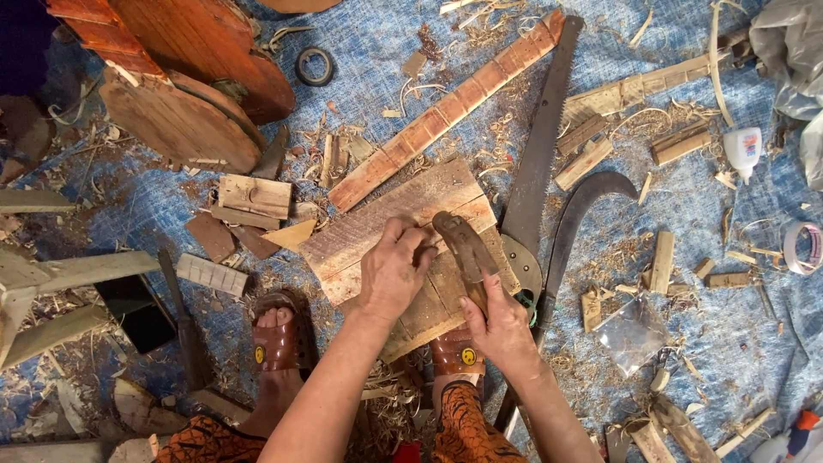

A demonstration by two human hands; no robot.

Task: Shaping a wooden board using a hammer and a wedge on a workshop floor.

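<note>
Wooden planks joined into a board (377, 225) lie on the blue mat (729, 343) between the person's sandalled feet. On it the left hand (393, 270) presses down, fingers curled, while the right hand (501, 330) has its fingers closed round a brown-handled knife (463, 249). Just right lie a handsaw (538, 154) and curved sickle (583, 206). Farther right stands a white glue bottle with an orange cap (742, 151), beside a tape roll (804, 247).
</note>
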